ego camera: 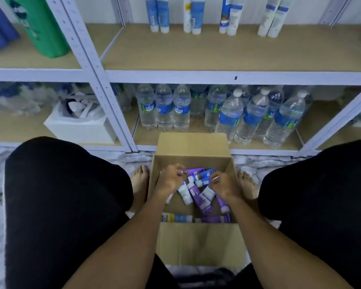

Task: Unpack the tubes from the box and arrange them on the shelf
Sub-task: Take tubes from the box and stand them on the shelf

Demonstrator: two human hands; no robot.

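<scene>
Head view: reaching into the box (193, 147) of tubes (198, 197)

At far left a big green bottle (40, 28) stands on the upper board of the left rack. A white container (77, 130) sits on the board below it. The left hand (169, 180) is inside the box, near its left wall. Its fingers are curled over the top ends of the tubes, but I cannot tell if it grips one. The tubes are purple, white and blue, and they lie in a loose heap on the box floor between the two hands. The right hand (224, 185) is near the right wall, apart from the left one. Its fingers bend down and touch a blue tube (206, 174); a real grip is not clear. The box stands open on the floor between the bare feet (141, 180). Above it, the shelf (217, 49) carries four pairs of standing tubes (192, 17) at the back. Under this board, water bottles (227, 113) stand in rows toward the right.
</scene>
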